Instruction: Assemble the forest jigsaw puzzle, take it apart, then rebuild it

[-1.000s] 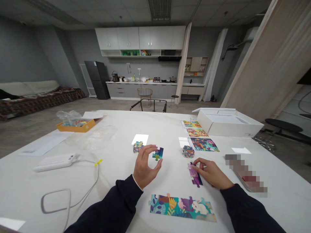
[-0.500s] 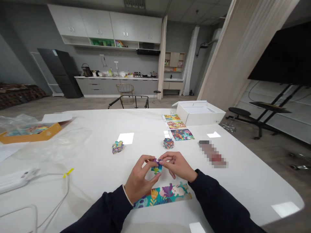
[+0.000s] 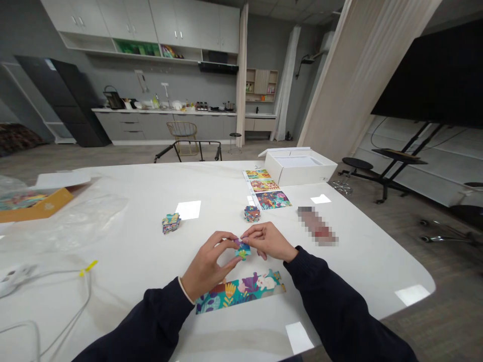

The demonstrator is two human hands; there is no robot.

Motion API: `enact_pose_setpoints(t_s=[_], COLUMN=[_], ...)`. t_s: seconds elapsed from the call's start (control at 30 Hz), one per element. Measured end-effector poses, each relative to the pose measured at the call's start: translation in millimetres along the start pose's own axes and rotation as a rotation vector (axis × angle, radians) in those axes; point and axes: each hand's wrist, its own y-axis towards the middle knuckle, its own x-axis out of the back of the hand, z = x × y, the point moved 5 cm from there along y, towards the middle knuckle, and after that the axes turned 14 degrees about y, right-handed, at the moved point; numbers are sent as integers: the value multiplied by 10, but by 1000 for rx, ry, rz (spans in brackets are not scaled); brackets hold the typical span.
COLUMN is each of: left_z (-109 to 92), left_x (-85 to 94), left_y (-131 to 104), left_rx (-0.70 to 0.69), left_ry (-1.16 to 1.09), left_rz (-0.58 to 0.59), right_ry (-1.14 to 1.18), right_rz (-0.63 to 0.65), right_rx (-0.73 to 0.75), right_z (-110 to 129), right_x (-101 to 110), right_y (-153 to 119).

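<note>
Between my two hands a small teal and purple jigsaw puzzle piece (image 3: 243, 251) is held up above the table. My left hand (image 3: 211, 260) pinches its left side between thumb and fingers. The fingertips of my right hand (image 3: 267, 240) grip its upper right edge. Just below, on the tabletop, lies a joined strip of puzzle pieces (image 3: 241, 293) with a white rabbit, a yellow flower and purple leaves; my left hand covers a bit of its upper left. Farther back stand two stacks of loose pieces, one stack (image 3: 171, 222) at left and another stack (image 3: 252, 213) nearer the middle.
Picture sheets (image 3: 273, 199) lie beside a white box (image 3: 302, 168) at the back. An orange box (image 3: 41, 205) with pieces and clear plastic wrap (image 3: 86, 216) are at left. A white cable (image 3: 88, 291) runs along the left. A blurred-out item (image 3: 319, 227) lies at right.
The camera view has swung slightly to the right and down, so everything appears shifted left and up. Both hands still hold the puzzle piece, with little change in grip.
</note>
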Motion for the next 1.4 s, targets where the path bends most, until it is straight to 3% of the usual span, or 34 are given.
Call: enact_pose_setpoints(t_s=[0.17,0.33,0.47,0.63,0.83,1.13,1.4], left_z=[-73,-268,-294,-285,-321,-392,-349], left_x=[-85,-415,-610,-716,-819,-777,-735], left_y=[178,177,122,143,151,149,175], left_rx=[-22,-45,11,63,1,-87,-18], left_ry=[-33,-49,-59,-53,43,125,83], left_rz=[109,359,395,382,416,485,446], right_ry=[-171,-378,-443,-470,-446,-414,-423], right_rz=[-32,-36,13,13,13,9,-22], right_rx=[-19,-92,-94,-103,-164,-230,-234], right_z=[39,-113,-235,-268,-312,-327,-317], right_x=[393,766,779,757,780,776,775], right_y=[3,-4,23,51,40,23,18])
